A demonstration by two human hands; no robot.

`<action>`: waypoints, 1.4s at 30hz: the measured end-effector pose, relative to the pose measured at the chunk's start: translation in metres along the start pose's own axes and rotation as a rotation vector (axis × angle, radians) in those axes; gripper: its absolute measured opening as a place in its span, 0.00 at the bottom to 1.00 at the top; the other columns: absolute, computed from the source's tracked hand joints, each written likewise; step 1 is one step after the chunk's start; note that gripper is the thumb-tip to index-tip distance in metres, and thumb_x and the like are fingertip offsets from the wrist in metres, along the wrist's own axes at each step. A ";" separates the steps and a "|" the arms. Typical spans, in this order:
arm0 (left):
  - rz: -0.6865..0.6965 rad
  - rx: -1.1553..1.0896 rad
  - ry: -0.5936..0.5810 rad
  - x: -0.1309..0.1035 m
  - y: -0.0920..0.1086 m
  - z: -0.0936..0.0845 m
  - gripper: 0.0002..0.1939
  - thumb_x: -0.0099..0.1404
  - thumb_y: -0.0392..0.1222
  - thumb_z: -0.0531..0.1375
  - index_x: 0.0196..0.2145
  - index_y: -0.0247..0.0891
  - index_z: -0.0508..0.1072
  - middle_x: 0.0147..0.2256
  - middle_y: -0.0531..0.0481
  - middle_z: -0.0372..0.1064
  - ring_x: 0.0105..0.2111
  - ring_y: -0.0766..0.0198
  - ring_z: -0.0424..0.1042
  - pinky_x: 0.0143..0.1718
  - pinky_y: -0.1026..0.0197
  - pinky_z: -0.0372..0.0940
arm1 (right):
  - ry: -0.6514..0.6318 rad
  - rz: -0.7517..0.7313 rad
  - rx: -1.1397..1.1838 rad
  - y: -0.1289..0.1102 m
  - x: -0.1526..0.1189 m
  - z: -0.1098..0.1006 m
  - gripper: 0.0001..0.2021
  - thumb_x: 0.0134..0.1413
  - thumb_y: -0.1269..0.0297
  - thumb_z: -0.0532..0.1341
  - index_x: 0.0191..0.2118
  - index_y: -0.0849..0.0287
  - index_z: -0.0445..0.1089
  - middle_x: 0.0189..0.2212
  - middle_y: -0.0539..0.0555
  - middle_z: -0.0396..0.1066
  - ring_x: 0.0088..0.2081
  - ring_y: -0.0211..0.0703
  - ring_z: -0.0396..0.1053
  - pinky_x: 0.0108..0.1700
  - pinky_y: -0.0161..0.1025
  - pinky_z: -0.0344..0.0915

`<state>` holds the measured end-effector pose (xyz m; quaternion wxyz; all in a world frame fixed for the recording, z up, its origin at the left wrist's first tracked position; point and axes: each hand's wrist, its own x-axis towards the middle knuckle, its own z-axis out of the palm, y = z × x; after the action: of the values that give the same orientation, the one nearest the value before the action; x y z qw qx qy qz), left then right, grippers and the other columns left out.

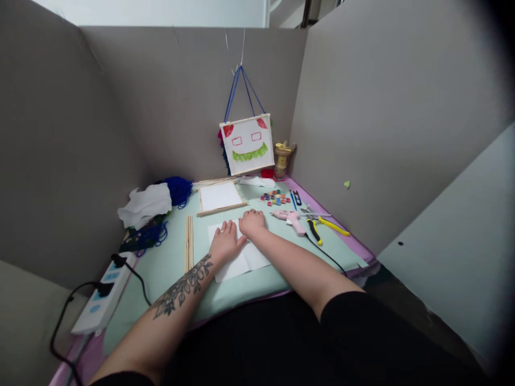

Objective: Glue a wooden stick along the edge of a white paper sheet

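Observation:
A creased white sheet point(236, 269), paper or thin cloth, lies on the pale green table cover in front of me. My left hand point(226, 245) rests flat on it, fingers stretched out and slightly apart. Beside it, my right hand point(252, 223) presses near the sheet's far edge with its fingers curled; what is under them, if anything, is hidden. Just beyond the hands lies a white panel point(219, 196) framed with thin wooden sticks. Several loose wooden sticks point(189, 244) lie left of the sheet.
At right are a pink glue gun point(293, 221), yellow-black pliers point(332, 225) and small paint pots point(277, 198). Blue yarn point(177, 190), white fabric point(147, 206) and a power strip point(104, 295) sit at left. A decorated panel point(249, 142) hangs against the grey partition point(181, 96).

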<state>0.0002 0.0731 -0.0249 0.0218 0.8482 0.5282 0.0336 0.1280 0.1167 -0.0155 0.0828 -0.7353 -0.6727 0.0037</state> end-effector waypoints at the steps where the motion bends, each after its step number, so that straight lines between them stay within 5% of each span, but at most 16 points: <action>1: 0.000 -0.005 0.004 0.000 0.000 0.000 0.39 0.66 0.61 0.36 0.64 0.28 0.48 0.65 0.37 0.43 0.65 0.49 0.41 0.61 0.47 0.43 | -0.015 -0.008 -0.009 -0.001 0.001 -0.001 0.23 0.60 0.58 0.49 0.53 0.72 0.65 0.51 0.74 0.65 0.52 0.58 0.61 0.54 0.52 0.47; 18: 0.000 -0.002 -0.004 -0.003 0.003 -0.005 0.38 0.67 0.61 0.37 0.63 0.29 0.49 0.65 0.37 0.43 0.65 0.49 0.41 0.61 0.47 0.43 | -0.045 -0.069 0.005 0.002 -0.002 -0.001 0.25 0.62 0.60 0.46 0.53 0.77 0.64 0.53 0.78 0.61 0.55 0.60 0.59 0.58 0.55 0.40; 24: 0.004 -0.011 -0.011 -0.002 0.003 -0.005 0.39 0.66 0.62 0.38 0.64 0.30 0.48 0.65 0.37 0.44 0.65 0.49 0.41 0.61 0.47 0.43 | -0.096 -0.206 0.067 0.006 -0.010 0.003 0.25 0.62 0.54 0.46 0.61 0.58 0.57 0.64 0.56 0.52 0.64 0.47 0.46 0.62 0.44 0.40; 28: 0.001 -0.014 -0.017 -0.002 0.002 -0.004 0.39 0.66 0.62 0.37 0.64 0.30 0.47 0.65 0.37 0.43 0.65 0.49 0.41 0.61 0.47 0.42 | -0.070 -0.068 0.070 0.006 -0.010 0.007 0.30 0.62 0.59 0.45 0.65 0.73 0.46 0.65 0.68 0.42 0.66 0.57 0.39 0.62 0.55 0.36; 32: 0.003 -0.014 -0.023 -0.002 0.001 -0.004 0.39 0.66 0.62 0.37 0.64 0.28 0.47 0.65 0.37 0.42 0.65 0.49 0.40 0.61 0.47 0.41 | -0.086 -0.167 0.113 0.006 -0.011 0.006 0.28 0.61 0.57 0.46 0.65 0.62 0.49 0.66 0.58 0.45 0.66 0.49 0.38 0.64 0.48 0.37; 35: 0.013 -0.012 -0.028 -0.002 -0.001 -0.004 0.40 0.66 0.61 0.36 0.64 0.27 0.48 0.65 0.37 0.42 0.65 0.49 0.41 0.61 0.47 0.42 | -0.050 -0.083 0.115 0.005 -0.013 0.002 0.32 0.60 0.58 0.46 0.64 0.75 0.46 0.66 0.68 0.39 0.67 0.57 0.32 0.63 0.55 0.35; 37: 0.046 -0.003 -0.037 -0.001 -0.006 -0.004 0.40 0.66 0.62 0.36 0.64 0.28 0.47 0.65 0.37 0.42 0.65 0.49 0.40 0.61 0.47 0.41 | -0.014 -0.130 0.125 0.006 -0.016 0.000 0.31 0.60 0.60 0.46 0.65 0.74 0.45 0.67 0.65 0.34 0.67 0.54 0.26 0.63 0.52 0.31; 42: 0.137 0.019 -0.072 -0.003 -0.028 -0.010 0.40 0.65 0.64 0.39 0.65 0.31 0.45 0.66 0.39 0.40 0.65 0.52 0.39 0.62 0.46 0.40 | -0.060 -0.297 0.154 0.012 -0.018 -0.005 0.24 0.62 0.62 0.46 0.61 0.61 0.57 0.64 0.56 0.51 0.66 0.45 0.39 0.63 0.43 0.37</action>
<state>-0.0267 0.0826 -0.0172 0.0304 0.8831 0.4681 -0.0007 0.1389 0.0972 -0.0136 0.1186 -0.6188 -0.7738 0.0649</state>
